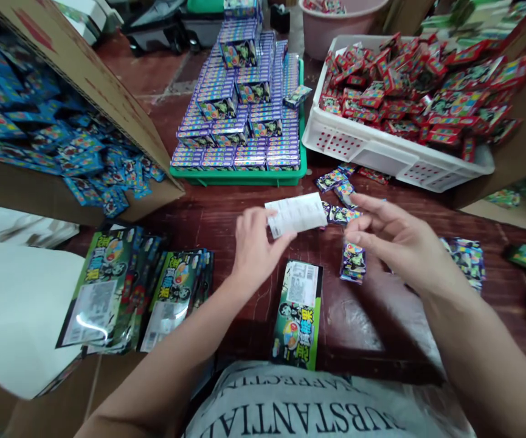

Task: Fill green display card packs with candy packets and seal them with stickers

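My left hand (pixel 254 246) pinches a small white printed paper slip (pixel 295 214) at its left end, held above the dark red floor. My right hand (pixel 393 237) hovers just right of the slip, fingers loosely curled and apart, holding nothing that I can see. A small purple box (pixel 352 262) stands on the floor under my right fingers. A green and black printed pouch (pixel 297 314) lies flat in front of me, below the slip. A few loose purple boxes (pixel 338 182) lie beyond the slip.
A green tray (pixel 239 176) stacked with purple boxes sits ahead. A white crate (pixel 381 152) of red boxes is at the right, a cardboard carton (pixel 84 73) of blue boxes at the left. Piles of pouches (pixel 121 292) lie at my left.
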Demonstrator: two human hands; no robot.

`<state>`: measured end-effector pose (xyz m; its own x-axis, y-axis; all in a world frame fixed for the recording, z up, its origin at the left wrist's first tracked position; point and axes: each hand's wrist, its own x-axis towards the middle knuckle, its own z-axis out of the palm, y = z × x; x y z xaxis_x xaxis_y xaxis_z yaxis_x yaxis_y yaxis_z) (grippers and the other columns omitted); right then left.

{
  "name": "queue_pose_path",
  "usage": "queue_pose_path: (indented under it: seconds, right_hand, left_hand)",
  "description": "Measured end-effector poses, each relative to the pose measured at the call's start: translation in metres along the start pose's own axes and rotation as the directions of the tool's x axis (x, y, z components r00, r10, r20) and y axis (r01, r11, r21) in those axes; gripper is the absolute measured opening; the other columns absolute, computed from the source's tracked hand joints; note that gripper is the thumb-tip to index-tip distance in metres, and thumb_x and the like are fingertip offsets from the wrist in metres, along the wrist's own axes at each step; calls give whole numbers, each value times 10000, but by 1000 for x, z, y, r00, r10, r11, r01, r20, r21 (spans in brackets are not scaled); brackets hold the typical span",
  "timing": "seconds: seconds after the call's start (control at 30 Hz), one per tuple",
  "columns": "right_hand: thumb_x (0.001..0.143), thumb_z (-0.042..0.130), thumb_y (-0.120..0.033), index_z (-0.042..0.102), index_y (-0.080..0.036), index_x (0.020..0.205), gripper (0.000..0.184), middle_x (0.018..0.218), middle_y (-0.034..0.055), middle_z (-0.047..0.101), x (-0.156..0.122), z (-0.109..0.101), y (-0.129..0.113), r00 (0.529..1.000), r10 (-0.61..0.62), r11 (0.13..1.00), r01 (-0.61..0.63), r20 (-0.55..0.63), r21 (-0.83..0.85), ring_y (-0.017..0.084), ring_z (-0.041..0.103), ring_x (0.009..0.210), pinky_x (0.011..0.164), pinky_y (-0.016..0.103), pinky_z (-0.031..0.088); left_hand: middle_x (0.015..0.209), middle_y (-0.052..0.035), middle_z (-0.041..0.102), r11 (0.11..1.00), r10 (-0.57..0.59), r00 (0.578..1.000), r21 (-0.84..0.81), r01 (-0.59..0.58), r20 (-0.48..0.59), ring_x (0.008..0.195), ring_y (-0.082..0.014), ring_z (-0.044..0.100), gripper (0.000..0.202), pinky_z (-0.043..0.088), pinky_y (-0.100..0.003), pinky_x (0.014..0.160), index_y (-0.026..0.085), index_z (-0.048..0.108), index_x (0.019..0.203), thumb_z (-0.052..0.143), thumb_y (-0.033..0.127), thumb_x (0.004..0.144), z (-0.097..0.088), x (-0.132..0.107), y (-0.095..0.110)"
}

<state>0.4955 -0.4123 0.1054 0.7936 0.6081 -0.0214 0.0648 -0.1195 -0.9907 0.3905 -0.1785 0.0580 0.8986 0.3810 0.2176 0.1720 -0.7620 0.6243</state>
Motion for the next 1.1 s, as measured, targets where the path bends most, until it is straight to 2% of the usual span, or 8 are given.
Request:
queue_pose_path:
  seconds: [0.1,0.17,0.27,0.43,0.6,0.73,0.9,1.1]
  right_hand:
    - [828,790,-405,579,-248,1346,580,889,26,702,-14,17,16,989,110,992,-117,100,57,184,663,824,832,392,572]
    - [831,780,-399,571,-222,1339,577,892,27,701,-20,29,26,980,152,984,-163,126,77,174,659,824,832,381,568]
    - [826,774,-370,536,-201,1359,608,910,32,694,-27,40,34,970,191,976,-203,148,75,166,651,831,829,366,561]
    - [821,754,-342,462,-182,1432,696,922,39,683,-37,46,37,960,200,975,-216,193,61,175,646,840,817,368,564]
    - [861,703,-314,370,-234,1531,753,1024,64,669,-44,51,36,984,69,989,-46,167,-137,212,646,916,860,417,562]
    - [912,679,-332,238,-313,1598,815,1063,67,668,-61,53,32,987,-143,889,158,66,-429,263,635,1000,980,511,507]
    - [926,694,-355,154,-313,1606,870,900,-4,712,-89,56,39,958,-277,803,191,-70,-564,259,685,938,1062,580,392]
    - [934,679,-229,164,-386,1595,852,916,-27,746,-99,60,44,917,-399,668,275,-21,-691,255,636,1019,1115,567,315]
  left_hand:
    - [1049,-71,647,992,112,946,25,-126,305,1005,-258,541,244,470,-429,939,232,685,1155,622,345,948,4,-44,2]
    - [1048,-82,635,994,101,925,7,-111,365,1019,-269,539,226,476,-434,946,218,705,1124,628,308,932,7,-59,2]
    - [1080,-83,648,995,41,927,-95,-6,372,1047,-263,578,156,481,-438,970,199,705,1015,665,259,876,7,-60,2]
    - [954,-40,736,884,-28,839,-378,274,544,833,-196,685,168,550,-362,784,209,683,1011,670,290,864,-2,-54,8]
    - [954,-65,761,841,-22,835,-442,313,549,848,-206,706,179,568,-363,788,195,722,963,717,321,836,-7,-58,16]
    - [956,-68,768,833,-25,841,-454,316,540,863,-200,710,186,574,-358,807,185,734,956,730,322,831,-15,-60,21]
    - [976,-59,772,820,-14,835,-471,324,550,892,-182,713,193,570,-352,857,172,730,971,731,313,839,-22,-65,25]
    - [972,-57,771,800,-17,830,-491,345,557,874,-175,711,195,574,-345,840,168,724,975,737,303,834,-19,-66,25]
